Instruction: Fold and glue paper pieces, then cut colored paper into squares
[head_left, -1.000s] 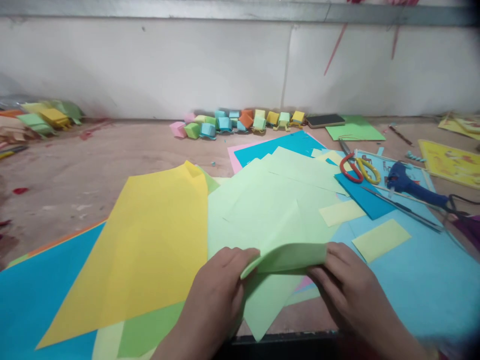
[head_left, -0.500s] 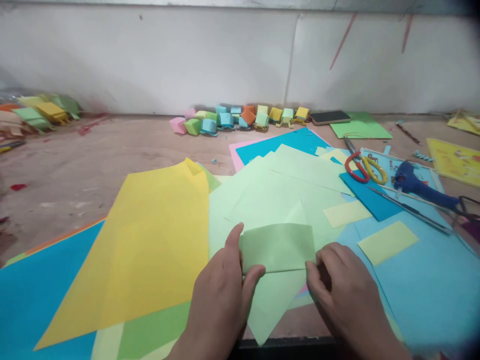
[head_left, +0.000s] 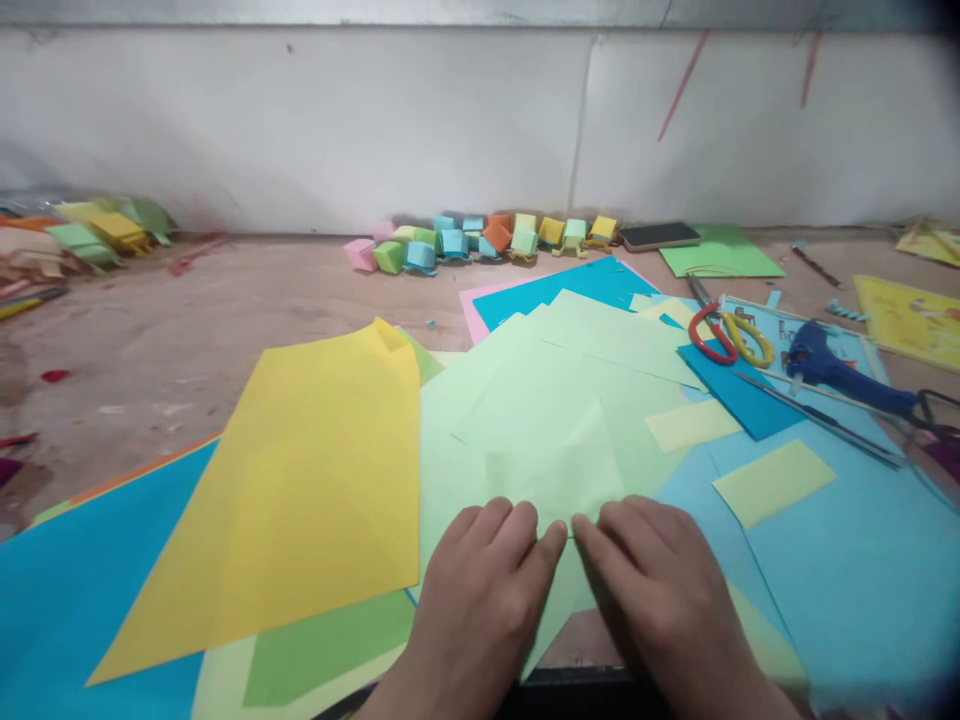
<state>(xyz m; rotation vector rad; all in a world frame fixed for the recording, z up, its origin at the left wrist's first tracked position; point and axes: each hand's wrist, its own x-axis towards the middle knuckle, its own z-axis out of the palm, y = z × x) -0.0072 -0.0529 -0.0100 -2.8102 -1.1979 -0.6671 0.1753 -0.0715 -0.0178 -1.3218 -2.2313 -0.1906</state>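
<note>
My left hand (head_left: pixel 484 590) and my right hand (head_left: pixel 664 585) are side by side near the table's front edge, fingers curled and pressed together. Both grip the lower edge of a small piece of light green paper (head_left: pixel 559 490), and their fingertips nearly meet at its middle. Much of that piece's lower edge is hidden under my fingers. It lies over larger light green sheets (head_left: pixel 517 390), whose colour makes its outline hard to pick out. Left of my hands is a large yellow sheet (head_left: pixel 330 480) with a curled top corner.
Scissors (head_left: pixel 712 335) with red and yellow handles, a blue glue gun (head_left: pixel 847 370) and long metal tweezers (head_left: pixel 825 425) lie at right on blue paper. Pale yellow strips (head_left: pixel 776 485) lie nearby. Small folded-paper pieces (head_left: pixel 454 243) line the wall beside a dark phone-like slab (head_left: pixel 660 236).
Both hands have come together at the paper's lower edge. The small piece, earlier held up at its two ends, now lies lower and flatter against the sheets.
</note>
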